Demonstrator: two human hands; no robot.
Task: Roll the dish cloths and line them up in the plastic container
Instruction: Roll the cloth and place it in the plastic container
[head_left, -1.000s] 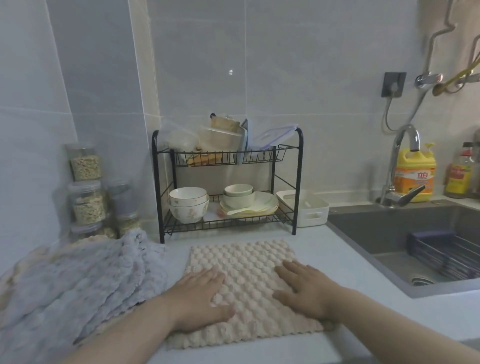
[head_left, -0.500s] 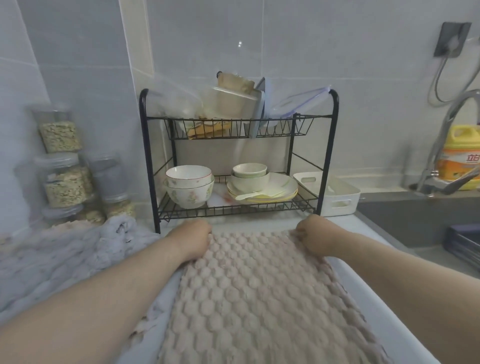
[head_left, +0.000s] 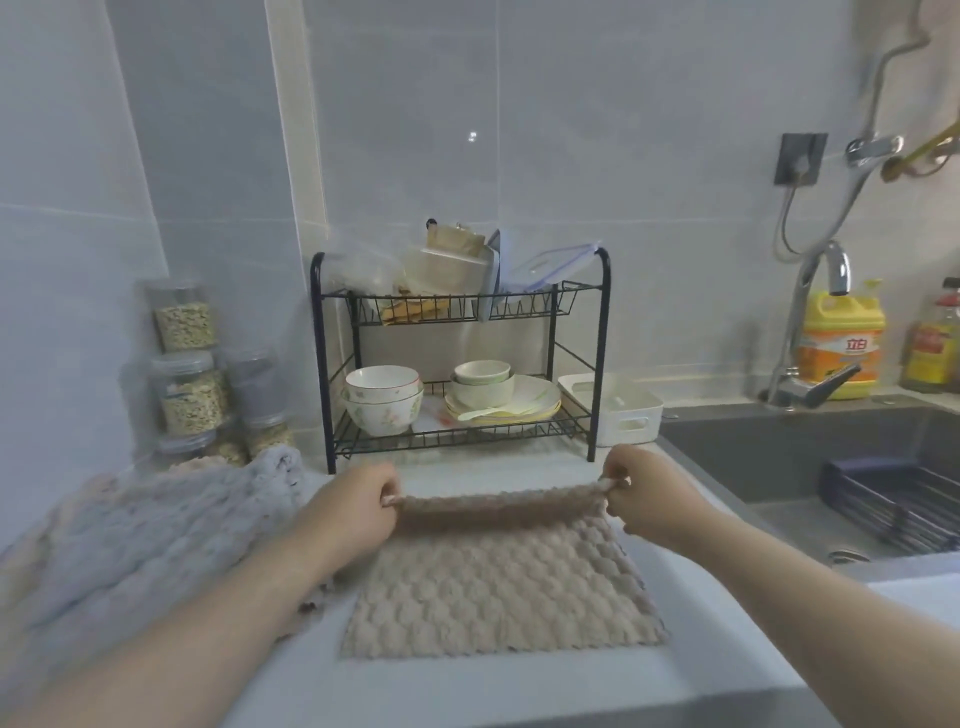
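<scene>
Risk 1: uneven roll. The beige cloth (head_left: 498, 587) is thick and bubbly; if one hand turns faster than the other, the roll probably goes conical or skews toward one side, and would then sit badly in the white container (head_left: 618, 410).

Risk 2: loose core. The lifted far edge sags between the two grips. If the first turn is not tucked tight, the roll likely springs open once let go.

Risk 3: cloth sliding. Nothing pins the near edge to the surface (head_left: 467, 686), so pulling toward the body could drag the whole cloth instead of rolling it.

Risk 4: the pile of grey cloths (head_left: 130, 535) lies just beside the left forearm, at left of frame. An elbow could catch it.

Pose: both forearms reach in from the bottom corners. The left hand (head_left: 358, 506) pinches the far left corner, the right hand (head_left: 649, 493) the far right corner. The fingers (head_left: 615, 480) are curled round the edge, lifting it off the surface just in front of the rack (head_left: 602, 322). The rest of the cloth lies flat at centre frame.

Container: empty as far as visible, right of the rack, beside the sink (head_left: 779, 452). No rolls placed yet.
</scene>
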